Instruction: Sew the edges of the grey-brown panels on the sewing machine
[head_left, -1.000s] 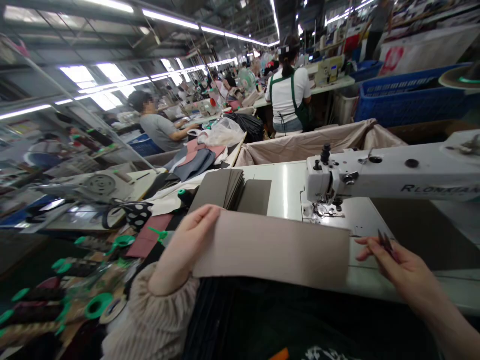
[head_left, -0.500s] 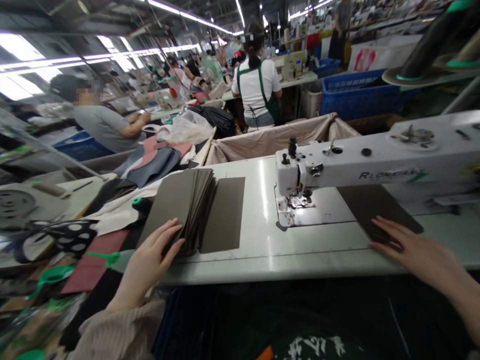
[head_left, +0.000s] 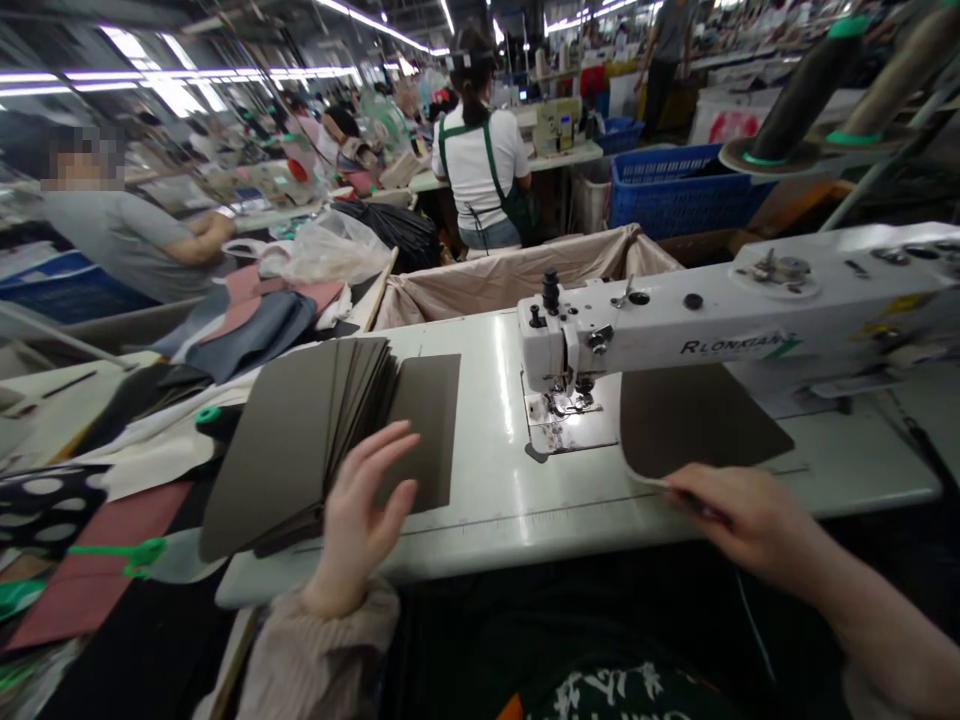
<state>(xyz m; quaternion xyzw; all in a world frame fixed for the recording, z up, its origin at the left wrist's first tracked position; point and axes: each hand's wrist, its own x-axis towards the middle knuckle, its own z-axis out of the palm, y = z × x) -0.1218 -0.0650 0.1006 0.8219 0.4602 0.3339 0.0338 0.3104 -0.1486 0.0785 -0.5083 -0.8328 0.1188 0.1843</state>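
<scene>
My right hand point(head_left: 739, 515) pinches the near edge of a dark olive fabric panel point(head_left: 690, 420), which lies under the arm of the white sewing machine point(head_left: 720, 330). That edge curls slightly upward at the fingers. A dark slim item, too unclear to name, shows within the same hand. My left hand point(head_left: 367, 500) has its fingers apart and holds nothing. It hovers at the right side of a fanned stack of olive panels point(head_left: 281, 430), partly in front of a single flat panel point(head_left: 433, 410) beside the stack.
Left of the stack lie grey and pink fabric pieces point(head_left: 255, 325) and a green-tipped thread spool point(head_left: 214, 420). A cloth-lined bin point(head_left: 480, 285) runs behind the table point(head_left: 480, 540). Thread cones point(head_left: 806, 95) stand at the right. Co-workers sit beyond.
My left hand has left the stack and moved right, fingers apart. My right hand has gone from resting flat on the panel to pinching its edge, and the panel has shifted toward the needle.
</scene>
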